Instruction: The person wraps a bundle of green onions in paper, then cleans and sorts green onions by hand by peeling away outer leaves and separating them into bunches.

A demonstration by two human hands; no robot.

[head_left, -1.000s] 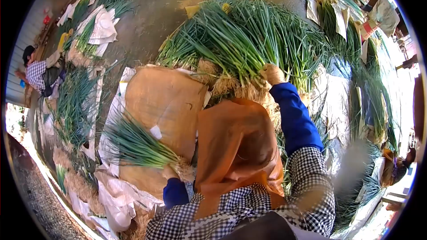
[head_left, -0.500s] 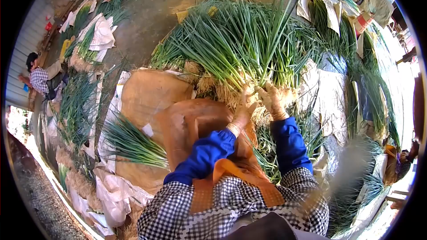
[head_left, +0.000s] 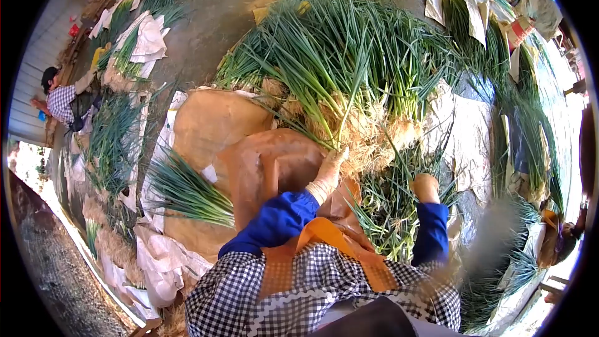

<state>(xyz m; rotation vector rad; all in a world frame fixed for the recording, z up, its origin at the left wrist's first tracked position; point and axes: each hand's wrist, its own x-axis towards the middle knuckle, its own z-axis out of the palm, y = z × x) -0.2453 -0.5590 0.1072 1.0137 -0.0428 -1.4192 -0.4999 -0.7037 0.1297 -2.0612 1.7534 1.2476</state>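
My left hand [head_left: 329, 173], in a pale glove, is closed round the lower stem of a green onion stalk [head_left: 345, 126] at the front of a large pile of green onions [head_left: 324, 43]. Pale roots hang just right of its fingers. Lower and to the right, my right hand [head_left: 425, 187] is closed above loose green leaves [head_left: 390, 212]; a thin leaf rises at its fingers, and whether it is gripped is hidden. On the brown sheet [head_left: 215, 125] at the left lies a separate bunch of green onions [head_left: 190, 193].
A person [head_left: 62, 100] in a checked shirt crouches at the far left beside more onions [head_left: 112, 137]. White sacking [head_left: 471, 143] lies right of the pile, with further onion rows [head_left: 530, 143] beyond. Another person [head_left: 558, 240] is partly visible at the right edge.
My hands, together at the pile's roots half a second ago, have parted. My left hand has come slightly down and left with a stalk; my right hand has moved down and right over the loose leaves.
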